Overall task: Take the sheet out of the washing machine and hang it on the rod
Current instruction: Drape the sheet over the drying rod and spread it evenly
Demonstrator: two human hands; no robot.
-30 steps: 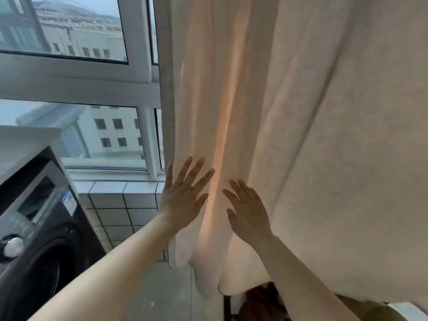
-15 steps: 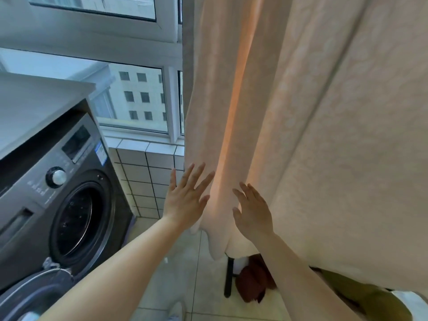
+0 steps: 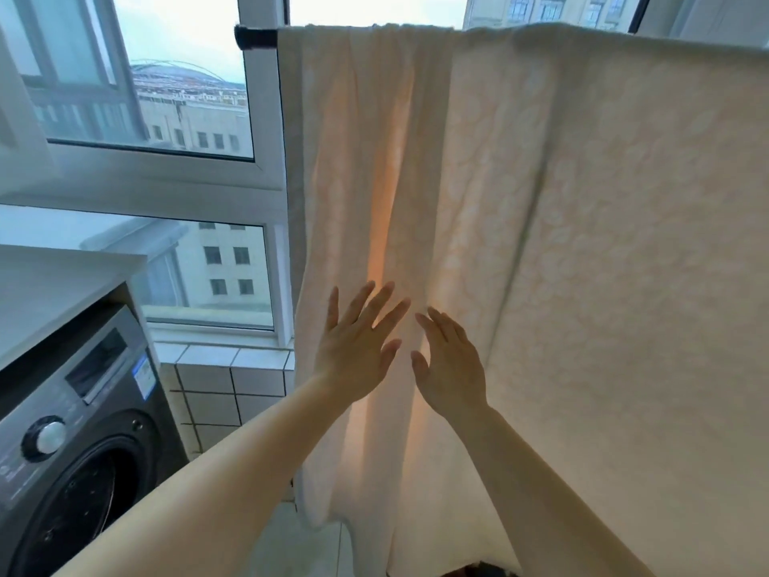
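A cream patterned sheet [image 3: 582,251] hangs draped over the rod, whose dark end [image 3: 254,37] sticks out at the upper left of the cloth. The sheet falls in long folds almost to the floor. My left hand [image 3: 358,347] is flat against a fold near the sheet's left edge, fingers spread and straight. Just to its right, my right hand [image 3: 451,364] also lies flat on the cloth with straight fingers. The dark grey washing machine [image 3: 79,451] stands at the lower left with its round door shut.
White-framed windows [image 3: 266,118] fill the wall behind the sheet, with a tiled ledge [image 3: 224,381] below them. A white countertop [image 3: 54,281] sits over the washing machine. Pale floor tiles [image 3: 299,543] show under the sheet's hem.
My view has lifted, so the rod and the sheet's top edge now show. Both hands have stayed flat on the sheet and have slid higher up the folds.
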